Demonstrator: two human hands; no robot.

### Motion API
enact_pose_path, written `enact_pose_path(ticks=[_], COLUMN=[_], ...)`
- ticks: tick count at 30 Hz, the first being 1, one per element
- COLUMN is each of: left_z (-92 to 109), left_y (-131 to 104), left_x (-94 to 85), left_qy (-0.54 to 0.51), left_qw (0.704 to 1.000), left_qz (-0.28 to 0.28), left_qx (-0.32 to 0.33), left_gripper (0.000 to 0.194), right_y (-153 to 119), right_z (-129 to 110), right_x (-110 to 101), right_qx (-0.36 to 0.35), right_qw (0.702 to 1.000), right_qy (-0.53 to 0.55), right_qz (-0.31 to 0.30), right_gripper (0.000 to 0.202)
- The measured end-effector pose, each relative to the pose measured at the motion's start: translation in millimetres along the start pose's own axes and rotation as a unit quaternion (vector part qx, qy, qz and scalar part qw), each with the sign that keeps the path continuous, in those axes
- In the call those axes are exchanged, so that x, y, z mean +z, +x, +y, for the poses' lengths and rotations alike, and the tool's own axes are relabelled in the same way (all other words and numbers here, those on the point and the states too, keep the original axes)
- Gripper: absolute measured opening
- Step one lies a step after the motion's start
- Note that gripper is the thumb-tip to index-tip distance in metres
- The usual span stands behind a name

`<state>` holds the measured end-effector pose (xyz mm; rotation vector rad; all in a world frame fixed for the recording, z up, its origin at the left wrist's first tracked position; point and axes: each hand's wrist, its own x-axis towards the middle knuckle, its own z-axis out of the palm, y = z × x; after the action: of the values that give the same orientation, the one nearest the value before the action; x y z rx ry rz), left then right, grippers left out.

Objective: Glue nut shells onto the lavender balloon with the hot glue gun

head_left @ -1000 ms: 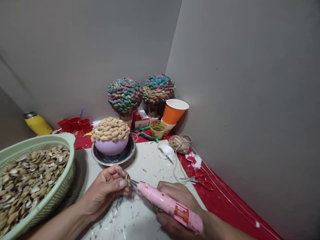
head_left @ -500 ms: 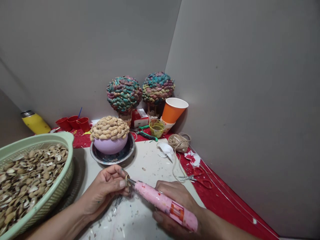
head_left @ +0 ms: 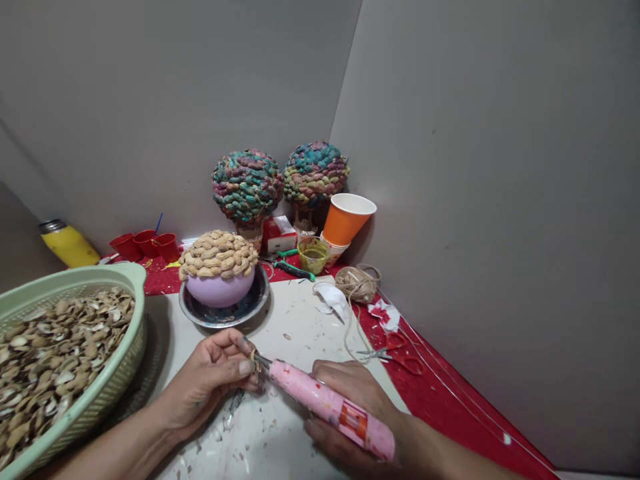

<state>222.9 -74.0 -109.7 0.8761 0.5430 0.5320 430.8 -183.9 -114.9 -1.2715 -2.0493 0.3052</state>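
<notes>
My left hand [head_left: 223, 363] pinches a peanut shell [head_left: 256, 363] between thumb and fingers, low over the board. Wrapped round a pink hot glue gun [head_left: 320, 400], my right hand [head_left: 355, 400] points its metal nozzle left. The nozzle tip meets the shell, and the fingers partly hide it. Beyond my hands, a lilac balloon [head_left: 220, 291] sits in a dark metal bowl [head_left: 193, 313]. Peanut shells [head_left: 220, 255] cover its upper half in tight rows. To the left, a green basket [head_left: 137, 313] holds a heap of loose shells [head_left: 60, 363].
Two colourful peanut-covered balls [head_left: 247, 187] stand at the back beside an orange paper cup [head_left: 347, 220]. Twine [head_left: 356, 285], red-handled scissors [head_left: 400, 353] and green-handled pliers [head_left: 295, 270] lie to the right and behind. Red cups [head_left: 165, 247] and a yellow bottle [head_left: 73, 245] are at back left.
Both hands keep almost the same pose, with the nozzle still at the shell. The whole view has shifted very slightly.
</notes>
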Motion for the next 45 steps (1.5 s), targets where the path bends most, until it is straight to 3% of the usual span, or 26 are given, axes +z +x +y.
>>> enact_pose_path(ticks=[45], left_z=[1.5], left_y=[2.3], left_x=[-2.8], left_qy=[-0.002], left_qw=[1.000], left_qz=[-0.004], left_qx=[0.014], left_gripper=[0.022], right_y=[-1.3], right_z=[1.1], right_x=[0.4], right_qx=[0.014], right_qw=[0.999], right_qy=[0.040], right_qz=[0.007], right_gripper=[0.026])
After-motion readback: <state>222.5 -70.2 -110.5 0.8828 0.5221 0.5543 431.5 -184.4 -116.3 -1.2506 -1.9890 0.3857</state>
